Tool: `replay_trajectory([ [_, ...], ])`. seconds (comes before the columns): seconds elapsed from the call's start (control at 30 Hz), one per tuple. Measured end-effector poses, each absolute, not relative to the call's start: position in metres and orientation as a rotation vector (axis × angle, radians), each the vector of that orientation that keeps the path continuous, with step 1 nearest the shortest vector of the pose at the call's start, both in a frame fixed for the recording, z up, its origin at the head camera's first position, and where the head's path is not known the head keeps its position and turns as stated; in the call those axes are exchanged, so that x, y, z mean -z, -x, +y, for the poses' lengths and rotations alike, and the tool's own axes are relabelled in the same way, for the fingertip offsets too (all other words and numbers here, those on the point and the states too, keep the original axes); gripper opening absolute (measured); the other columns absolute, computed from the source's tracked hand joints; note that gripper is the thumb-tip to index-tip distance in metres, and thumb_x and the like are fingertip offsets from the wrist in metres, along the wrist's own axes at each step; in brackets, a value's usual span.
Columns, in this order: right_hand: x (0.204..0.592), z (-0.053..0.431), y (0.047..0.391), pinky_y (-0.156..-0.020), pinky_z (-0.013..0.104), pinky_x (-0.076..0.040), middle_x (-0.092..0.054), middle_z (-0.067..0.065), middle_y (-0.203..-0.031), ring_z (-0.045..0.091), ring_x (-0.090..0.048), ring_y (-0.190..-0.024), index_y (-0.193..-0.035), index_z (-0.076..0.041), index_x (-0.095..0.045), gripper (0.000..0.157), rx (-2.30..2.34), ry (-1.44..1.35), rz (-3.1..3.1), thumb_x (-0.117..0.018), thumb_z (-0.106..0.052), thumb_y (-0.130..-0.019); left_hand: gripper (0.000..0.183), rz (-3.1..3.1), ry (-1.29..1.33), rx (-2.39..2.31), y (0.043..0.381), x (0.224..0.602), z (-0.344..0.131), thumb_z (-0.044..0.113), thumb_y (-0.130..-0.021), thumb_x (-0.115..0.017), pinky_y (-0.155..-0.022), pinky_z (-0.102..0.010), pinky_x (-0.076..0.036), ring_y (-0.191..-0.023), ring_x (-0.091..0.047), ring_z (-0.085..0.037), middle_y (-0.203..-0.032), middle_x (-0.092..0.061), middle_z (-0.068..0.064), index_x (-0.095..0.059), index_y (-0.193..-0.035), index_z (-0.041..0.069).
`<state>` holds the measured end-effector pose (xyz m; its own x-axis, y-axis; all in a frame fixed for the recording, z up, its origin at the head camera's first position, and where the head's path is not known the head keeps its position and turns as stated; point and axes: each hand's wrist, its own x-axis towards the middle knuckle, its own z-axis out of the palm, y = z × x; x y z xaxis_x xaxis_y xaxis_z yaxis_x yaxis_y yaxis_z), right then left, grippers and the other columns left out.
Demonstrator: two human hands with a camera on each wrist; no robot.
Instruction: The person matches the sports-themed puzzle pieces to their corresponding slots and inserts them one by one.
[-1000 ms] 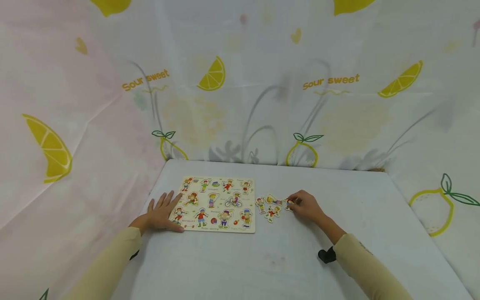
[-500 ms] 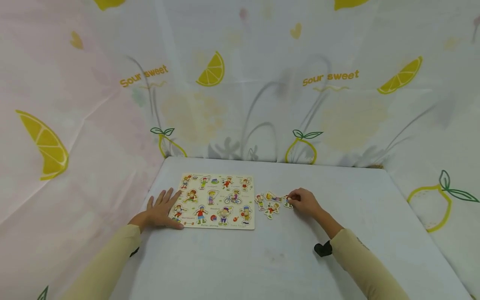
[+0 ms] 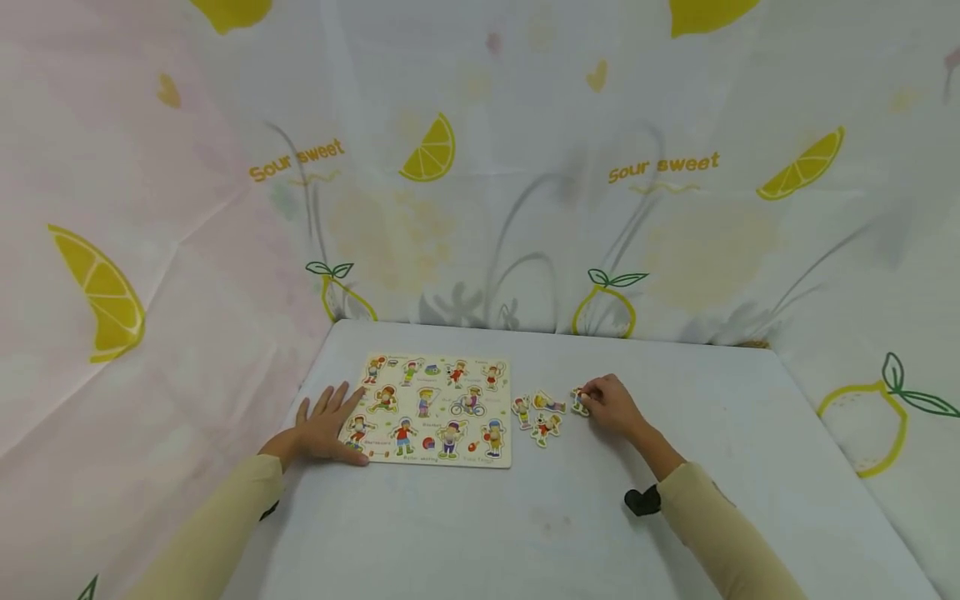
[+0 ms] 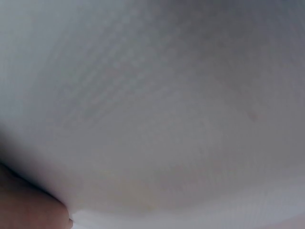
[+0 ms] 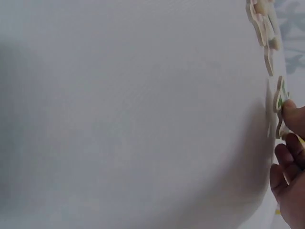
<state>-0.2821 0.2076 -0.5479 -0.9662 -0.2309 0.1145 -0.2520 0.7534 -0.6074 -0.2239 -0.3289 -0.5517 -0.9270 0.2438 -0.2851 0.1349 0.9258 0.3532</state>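
Observation:
A flat puzzle board (image 3: pixel 500 404) printed with sports figures lies on the table in the head view. My left hand (image 3: pixel 326 427) rests at its left edge, fingers spread, with the thumb along the lower left corner. To the right of the board, my right hand (image 3: pixel 617 407) pinches a small figure-shaped puzzle piece (image 3: pixel 579 403) between thumb and fingers. The right wrist view shows the thumb against the edge of this puzzle piece (image 5: pixel 279 98), partly covering it. Beside it lie three loose pieces: an upright figure (image 3: pixel 522 410), a sideways one (image 3: pixel 550 402) and one in red (image 3: pixel 545 428).
A white cloth covers the table (image 3: pixel 555 517). Behind and beside it hang lemon-printed curtains (image 3: pixel 480 225). A black heart-shaped item (image 3: pixel 642 502) shows at the right sleeve's cuff. Only cloth and a bit of the left hand (image 4: pixel 33 210) appear in the left wrist view.
My right hand has shifted slightly, and more of the pinched puzzle piece shows past the fingertips. A small gap now parts it from the sideways piece. The left hand stays in place.

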Motion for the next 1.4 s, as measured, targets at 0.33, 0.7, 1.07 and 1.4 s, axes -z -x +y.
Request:
replay_trajectory([
  [0.33, 0.536, 0.162, 0.297, -0.088, 0.049, -0.05, -0.046, 0.026, -0.121, 0.038, -0.059, -0.105, -0.1, 0.004, -0.061, 0.011, -1.233, -0.317, -2.836, -0.059, -0.006, -0.095, 0.141, 2.781, -0.281, -0.461, 0.225, 0.561, -0.333, 0.083, -0.055, -0.074, -0.111, -0.072, 0.014, -0.15, 0.009, -0.049, -0.165, 0.005, -0.023, -0.007, -0.16, 0.015],
  [0.7, 0.533, 0.103, 0.309, -0.078, 0.041, -0.048, -0.046, 0.023, -0.131, 0.026, -0.055, -0.092, -0.106, 0.001, -0.063, 0.015, -1.288, -0.357, -2.869, -0.057, -0.011, -0.099, 0.141, 2.787, -0.28, -0.461, 0.228, 0.564, -0.334, 0.08, -0.054, -0.077, -0.11, -0.073, 0.013, -0.149, 0.007, -0.049, -0.165, 0.003, -0.024, -0.009, -0.16, 0.014],
  [1.07, 0.537, 0.04, 0.308, -0.087, 0.044, -0.051, -0.047, 0.019, -0.13, 0.03, -0.058, -0.105, -0.107, -0.001, -0.065, 0.017, -1.275, -0.44, -2.882, -0.057, -0.014, -0.1, 0.142, 2.769, -0.268, -0.456, 0.23, 0.564, -0.332, 0.08, -0.054, -0.076, -0.111, -0.072, 0.013, -0.15, 0.008, -0.049, -0.165, 0.004, -0.023, -0.008, -0.16, 0.014],
  [1.4, 0.538, -0.016, 0.286, -0.076, 0.03, -0.047, -0.046, 0.014, -0.133, 0.021, -0.058, -0.098, -0.105, -0.008, -0.066, 0.014, -1.151, -0.759, -2.934, -0.055, -0.016, -0.101, 0.142, 2.749, -0.276, -0.465, 0.227, 0.551, -0.332, 0.084, -0.055, -0.072, -0.11, -0.072, 0.016, -0.149, 0.012, -0.049, -0.165, 0.008, -0.023, -0.004, -0.16, 0.017],
])
